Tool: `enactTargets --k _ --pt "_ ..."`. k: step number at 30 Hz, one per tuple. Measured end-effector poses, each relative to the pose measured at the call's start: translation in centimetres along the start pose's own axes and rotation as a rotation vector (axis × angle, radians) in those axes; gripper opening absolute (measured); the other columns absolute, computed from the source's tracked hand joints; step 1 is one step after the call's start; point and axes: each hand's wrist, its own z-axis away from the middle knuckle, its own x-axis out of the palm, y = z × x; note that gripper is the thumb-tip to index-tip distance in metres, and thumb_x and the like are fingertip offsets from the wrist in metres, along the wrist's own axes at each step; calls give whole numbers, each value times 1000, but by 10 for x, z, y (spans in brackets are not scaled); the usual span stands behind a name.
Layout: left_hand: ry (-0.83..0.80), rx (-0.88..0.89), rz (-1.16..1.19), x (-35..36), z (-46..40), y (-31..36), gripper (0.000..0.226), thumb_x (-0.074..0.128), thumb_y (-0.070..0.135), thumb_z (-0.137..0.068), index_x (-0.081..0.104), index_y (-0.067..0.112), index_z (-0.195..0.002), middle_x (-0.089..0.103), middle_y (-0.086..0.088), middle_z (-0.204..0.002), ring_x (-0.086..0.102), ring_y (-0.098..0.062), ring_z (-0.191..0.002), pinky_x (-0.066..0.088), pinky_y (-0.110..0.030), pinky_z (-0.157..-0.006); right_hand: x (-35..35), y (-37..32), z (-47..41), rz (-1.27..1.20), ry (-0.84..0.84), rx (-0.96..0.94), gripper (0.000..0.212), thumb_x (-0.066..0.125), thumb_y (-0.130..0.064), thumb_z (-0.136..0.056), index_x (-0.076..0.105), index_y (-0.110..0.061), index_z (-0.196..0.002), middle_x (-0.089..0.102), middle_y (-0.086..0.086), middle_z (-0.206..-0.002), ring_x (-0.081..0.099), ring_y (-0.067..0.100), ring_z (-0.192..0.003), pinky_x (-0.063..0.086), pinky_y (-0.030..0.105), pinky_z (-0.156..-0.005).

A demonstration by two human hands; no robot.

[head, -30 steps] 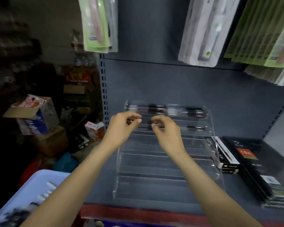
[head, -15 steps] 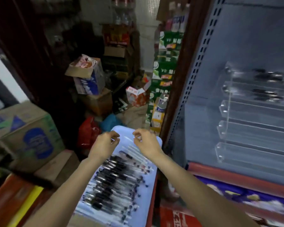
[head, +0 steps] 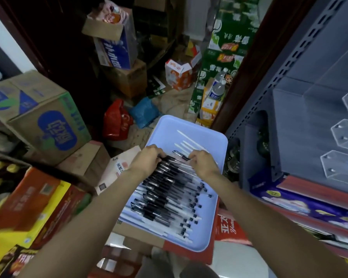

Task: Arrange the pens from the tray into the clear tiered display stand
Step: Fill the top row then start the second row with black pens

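Pale blue tray (head: 191,125) holds a big heap of black-capped pens (head: 169,193). Both hands sit at the heap's far end: left hand (head: 147,159) has its fingers curled over the pens, right hand (head: 204,164) pinches some too. Clear tiered display stand (head: 342,137) is off right on the shelf.

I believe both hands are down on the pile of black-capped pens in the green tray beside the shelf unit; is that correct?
Not quite: the tray is light blue, not green, as the head view shows. The rest holds: the left hand and the right hand are both down on the pile of black-capped pens in it, beside the shelf unit.
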Motion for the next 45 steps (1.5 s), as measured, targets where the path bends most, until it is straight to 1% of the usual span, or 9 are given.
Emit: enactTargets --k 5,9,11,16,19,28,35,38,45 --pt "-53 35 -25 -3 -11 -7 26 57 -1 -88 66 15 -106 57 -8 -116 59 -24 -105 46 -39 -93 -3 1 -4 -18 -14 18 18 53 -7 -94 62 5 -104 65 21 -106 61 33 -95 51 47 -86" --pt "-78 35 -131 -8 -15 -11 34 54 -2 -88 60 19 -114 53 -3 -121 58 -22 -105 41 -27 -86 -5 1 -2 11 -28 18 24 53 -7 -94 58 16 -94 60 35 -107 60 44 -97 51 52 -83" --pt "-79 36 -150 -10 -16 -12 32 57 1 -88 59 19 -114 53 -3 -121 56 -23 -106 35 -23 -80 -5 2 -2 35 -29 9 21 52 -7 -94 49 5 -77 60 35 -105 61 44 -92 50 51 -83" --pt "-87 46 -126 -19 -21 -11 21 62 9 -86 63 16 -105 53 -5 -114 52 -22 -106 38 -27 -81 -7 8 -2 21 -29 11 7 47 -9 -97 51 -5 -94 61 18 -93 58 34 -90 49 49 -84" --pt "-71 65 24 -22 -22 -9 15 65 9 -84 65 15 -98 55 -5 -107 55 -20 -102 40 -24 -83 -12 5 0 -29 -17 3 8 46 -11 -98 52 -7 -95 55 4 -90 54 27 -84 51 44 -81" --pt "182 117 709 -68 -12 32 12 72 10 -79 66 15 -88 67 4 -88 63 -10 -86 49 -18 -79 -72 -16 14 -216 87 -89 29 45 -11 -98 55 -4 -124 63 15 -118 58 26 -98 44 32 -84" --pt "348 202 900 -110 -23 128 6 69 13 -83 63 13 -81 65 -5 -79 60 -7 -72 49 -22 -71 -149 -27 42 -452 297 -214 9 56 -15 -94 56 -11 -102 53 -2 -76 59 24 -86 52 39 -84" --pt "399 298 801 -121 -30 182 2 55 16 -93 55 15 -91 68 1 -87 64 -11 -84 48 -24 -79 -188 -11 58 -626 408 -246 11 60 -13 -91 52 -19 -85 51 1 -77 59 16 -76 59 35 -73" --pt "507 616 323 -119 -40 352 21 40 21 -99 51 4 -96 59 -5 -77 56 -18 -70 35 -22 -60 -291 73 117 -1096 666 -339 17 56 3 -89 47 -6 -79 58 11 -75 67 16 -69 58 19 -62"
